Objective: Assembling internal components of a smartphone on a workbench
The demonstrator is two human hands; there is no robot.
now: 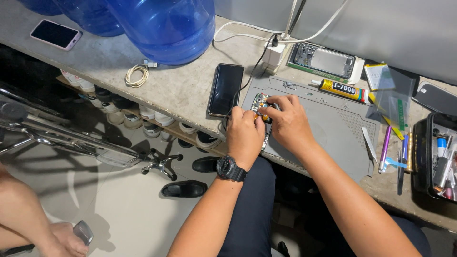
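An opened phone with its circuit boards showing lies at the left end of a grey work mat. My left hand, with a black watch on the wrist, presses on the phone's lower part. My right hand rests over its right side, fingertips on the exposed boards. Most of the phone is hidden under both hands. I cannot tell whether a small tool is pinched between the fingers.
A black phone lies screen-up left of the mat. A glue tube, a phone frame, tweezers, pry tools and a black tool tray sit to the right. Blue water jugs stand behind. Another person's hand is at bottom left.
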